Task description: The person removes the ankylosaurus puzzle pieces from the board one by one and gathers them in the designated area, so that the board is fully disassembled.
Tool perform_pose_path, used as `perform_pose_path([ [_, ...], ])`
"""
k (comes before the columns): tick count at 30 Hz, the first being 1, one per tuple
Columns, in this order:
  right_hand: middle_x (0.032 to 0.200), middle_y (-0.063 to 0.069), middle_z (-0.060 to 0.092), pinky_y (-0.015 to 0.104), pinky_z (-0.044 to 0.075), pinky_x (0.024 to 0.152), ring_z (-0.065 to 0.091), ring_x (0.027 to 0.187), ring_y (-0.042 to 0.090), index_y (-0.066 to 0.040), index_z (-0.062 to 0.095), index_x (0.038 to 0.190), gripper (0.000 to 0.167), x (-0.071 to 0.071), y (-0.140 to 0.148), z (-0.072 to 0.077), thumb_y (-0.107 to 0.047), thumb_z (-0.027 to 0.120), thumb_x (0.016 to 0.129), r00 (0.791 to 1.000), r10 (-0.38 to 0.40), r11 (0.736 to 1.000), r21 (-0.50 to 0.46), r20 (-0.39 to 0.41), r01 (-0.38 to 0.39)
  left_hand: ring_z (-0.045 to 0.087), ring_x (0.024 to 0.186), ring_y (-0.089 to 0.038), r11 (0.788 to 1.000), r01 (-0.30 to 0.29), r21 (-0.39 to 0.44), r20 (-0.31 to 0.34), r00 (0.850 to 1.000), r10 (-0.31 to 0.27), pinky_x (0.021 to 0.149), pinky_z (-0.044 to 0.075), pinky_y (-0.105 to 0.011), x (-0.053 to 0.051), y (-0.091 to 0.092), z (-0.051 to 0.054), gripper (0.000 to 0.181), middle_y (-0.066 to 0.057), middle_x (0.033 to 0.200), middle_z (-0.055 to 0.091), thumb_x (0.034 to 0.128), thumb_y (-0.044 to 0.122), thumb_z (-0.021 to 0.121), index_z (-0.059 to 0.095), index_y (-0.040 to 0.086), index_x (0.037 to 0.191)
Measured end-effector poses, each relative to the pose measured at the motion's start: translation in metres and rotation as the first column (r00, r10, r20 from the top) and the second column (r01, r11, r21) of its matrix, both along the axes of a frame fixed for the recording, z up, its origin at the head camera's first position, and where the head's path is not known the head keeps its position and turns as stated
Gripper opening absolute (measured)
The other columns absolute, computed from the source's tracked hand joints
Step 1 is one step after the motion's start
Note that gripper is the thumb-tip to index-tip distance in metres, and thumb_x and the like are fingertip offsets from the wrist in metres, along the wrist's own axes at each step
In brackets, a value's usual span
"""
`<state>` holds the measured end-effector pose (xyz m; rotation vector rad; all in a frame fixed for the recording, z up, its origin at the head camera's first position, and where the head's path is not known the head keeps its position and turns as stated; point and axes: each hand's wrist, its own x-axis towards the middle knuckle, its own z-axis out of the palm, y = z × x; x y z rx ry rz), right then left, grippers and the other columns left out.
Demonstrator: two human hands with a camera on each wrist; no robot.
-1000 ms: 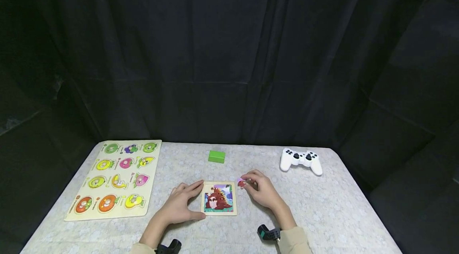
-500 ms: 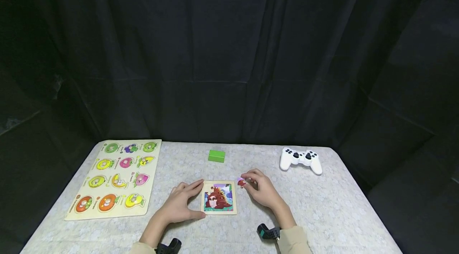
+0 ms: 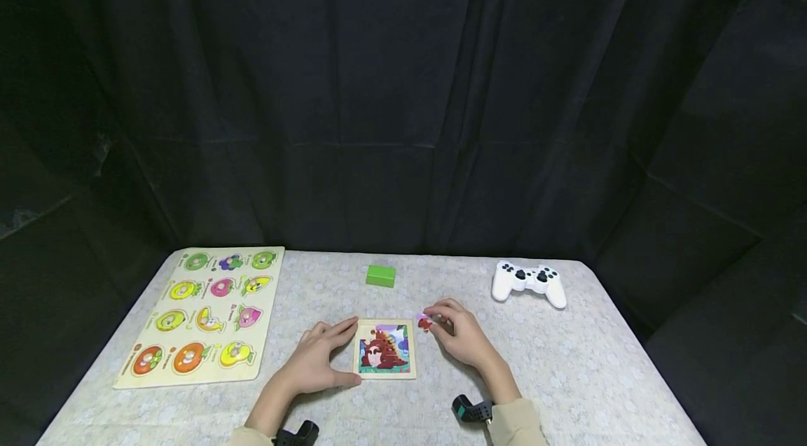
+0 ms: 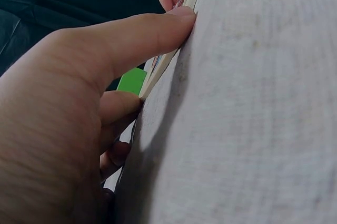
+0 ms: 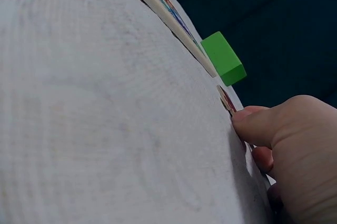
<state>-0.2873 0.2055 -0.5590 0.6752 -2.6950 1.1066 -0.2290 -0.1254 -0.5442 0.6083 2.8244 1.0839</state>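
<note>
A small square wooden jigsaw puzzle (image 3: pixel 384 349) with a brown cartoon animal lies flat on the table. Bare wood shows at the upper left of its picture. My left hand (image 3: pixel 318 356) holds the puzzle's left side, thumb at the near corner and index finger at the far corner; the left wrist view shows both touching the wooden edge (image 4: pixel 158 75). Just right of the frame, a red and purple puzzle piece (image 3: pixel 424 323) lies at the table surface. My right hand (image 3: pixel 462 335) pinches it between thumb and fingers, which partly cover it.
A green block (image 3: pixel 381 276) sits behind the puzzle. To the left lies a large fruit peg board (image 3: pixel 265 320). A white game controller (image 3: pixel 528 283) rests at the back right. Black cloth (image 3: pixel 403 117) hangs behind the patterned tablecloth (image 3: pixel 586 369).
</note>
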Motion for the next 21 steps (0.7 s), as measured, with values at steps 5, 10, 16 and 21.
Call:
perform_pose_path([
  [5,0.12,0.003,0.069,0.035,0.056,0.09,0.065,0.101,0.017,-0.009,0.077,0.121,0.026,0.0,0.001,0.001,-0.005,0.075,0.096,1.0,0.005,1.0,-0.014,0.023,-0.004,0.043,0.101,-0.009,1.0,-0.001,-0.001,-0.002,1.0,0.001,0.082,0.035,-0.033,0.0,0.0,-0.001,0.101,0.001,0.164,0.05,0.0696,0.049,0.094,0.056,0.009,0.155],
  [10,0.114,0.003,0.07,0.029,0.052,0.08,0.061,0.093,0.012,-0.006,0.077,0.121,0.025,0.0,0.001,0.008,-0.006,0.076,0.095,0.998,-0.038,0.996,-0.079,0.049,0.041,0.043,0.101,-0.01,1.0,0.001,-0.009,0.002,1.0,0.0,0.083,0.035,-0.034,0.0,0.001,0.0,0.102,0.002,0.164,0.049,0.0701,0.05,0.094,0.055,0.01,0.155],
  [16,0.116,0.009,0.071,0.027,0.052,0.075,0.06,0.087,0.01,-0.002,0.075,0.123,0.027,0.002,-0.01,0.022,-0.002,0.075,0.096,0.999,-0.027,0.99,-0.139,0.041,0.032,0.043,0.101,-0.01,1.0,0.018,-0.016,0.009,1.0,-0.018,0.083,0.035,-0.034,-0.002,0.002,0.0,0.101,0.001,0.165,0.048,0.0712,0.05,0.094,0.055,0.009,0.155],
  [21,0.118,0.014,0.069,0.025,0.048,0.069,0.056,0.083,0.012,0.0,0.074,0.125,0.027,0.003,-0.031,0.032,-0.003,0.072,0.099,0.998,0.057,0.987,-0.153,0.04,-0.05,0.043,0.101,-0.009,1.0,0.01,-0.025,0.001,1.0,-0.01,0.082,0.035,-0.034,-0.002,-0.001,-0.001,0.102,0.003,0.165,0.048,0.071,0.051,0.094,0.055,0.01,0.156],
])
